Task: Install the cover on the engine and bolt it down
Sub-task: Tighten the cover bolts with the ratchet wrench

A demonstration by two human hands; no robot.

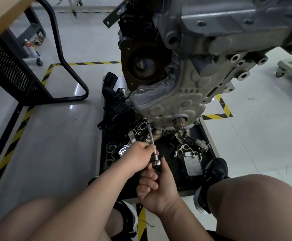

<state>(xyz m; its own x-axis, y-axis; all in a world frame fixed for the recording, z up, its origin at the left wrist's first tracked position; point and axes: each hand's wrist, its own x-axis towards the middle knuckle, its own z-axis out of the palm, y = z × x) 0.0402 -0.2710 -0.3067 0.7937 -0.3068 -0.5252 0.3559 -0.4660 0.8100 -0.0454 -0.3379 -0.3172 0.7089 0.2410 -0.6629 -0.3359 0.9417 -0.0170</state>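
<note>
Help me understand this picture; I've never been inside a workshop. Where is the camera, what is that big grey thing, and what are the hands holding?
The single picture comes from a camera worn on the person's head, looking down past their own knees. The big grey block is a car engine, raised off the floor. The bumpy grey plate on its front is the cover that is being bolted on.

The left hand grips the thin metal bar of a socket wrench. The right hand curls round the wrench's near end, just below its shiny head. The bar's far tip meets the cover's lower edge, where a bolt would sit, though the bolt itself is hidden.

Under the engine lies a black tray holding loose engine parts.
</note>
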